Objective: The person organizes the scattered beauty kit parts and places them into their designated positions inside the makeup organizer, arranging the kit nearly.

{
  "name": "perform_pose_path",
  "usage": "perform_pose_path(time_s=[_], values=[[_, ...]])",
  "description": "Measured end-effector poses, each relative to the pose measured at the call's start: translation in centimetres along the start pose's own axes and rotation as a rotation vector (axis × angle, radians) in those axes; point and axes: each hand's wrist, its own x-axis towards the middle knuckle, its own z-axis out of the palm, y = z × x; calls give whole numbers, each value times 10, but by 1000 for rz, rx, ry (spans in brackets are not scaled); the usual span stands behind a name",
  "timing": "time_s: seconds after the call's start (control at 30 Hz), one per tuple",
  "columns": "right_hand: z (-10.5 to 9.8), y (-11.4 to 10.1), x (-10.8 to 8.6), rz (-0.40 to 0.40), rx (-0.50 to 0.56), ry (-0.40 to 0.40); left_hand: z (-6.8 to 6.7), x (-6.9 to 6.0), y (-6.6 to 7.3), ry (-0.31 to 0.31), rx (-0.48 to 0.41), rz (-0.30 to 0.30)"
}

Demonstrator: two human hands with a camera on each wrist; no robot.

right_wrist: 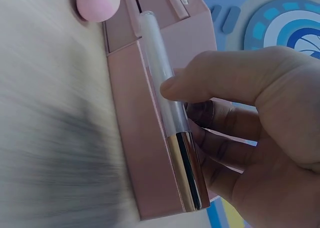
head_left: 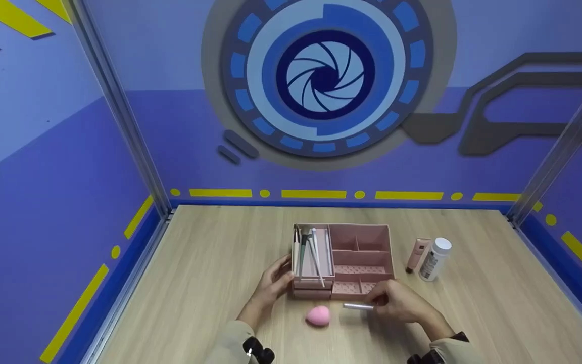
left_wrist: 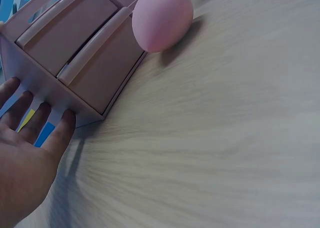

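A pink cosmetics organizer (head_left: 361, 260) with compartments and small drawers (left_wrist: 105, 62) stands on the table. Against its left side my left hand (head_left: 270, 287) rests with fairly straight fingers, the thumb near the front corner in the head view. My right hand (head_left: 403, 304) pinches a slim lip gloss tube (right_wrist: 162, 75) between thumb and fingers, just before the organizer's front right. The tube has a pale, pearly body and a shiny gold end (right_wrist: 189, 173). A pink egg-shaped makeup sponge (head_left: 319, 316) lies on the table between the hands.
Several makeup brushes (head_left: 303, 253) lean in the organizer's left compartment. To its right are a pink squeeze tube (head_left: 418, 253) and a white bottle (head_left: 435, 260). Blue patterned walls (head_left: 180, 136) enclose the wooden table (head_left: 220, 253) at the back and sides.
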Motion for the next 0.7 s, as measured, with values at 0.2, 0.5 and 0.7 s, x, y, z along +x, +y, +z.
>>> perform_pose_path(time_s=[0.2,0.5,0.7], values=[[-6,-2,5,-7,-17,13,0,0,0,-1,-6,-9],[-18,-4,15,-22,-38,40,1,1,-1,8,-35,-8],[-27,-7,23,-9,-122,101,1,0,0,7,-25,-8]])
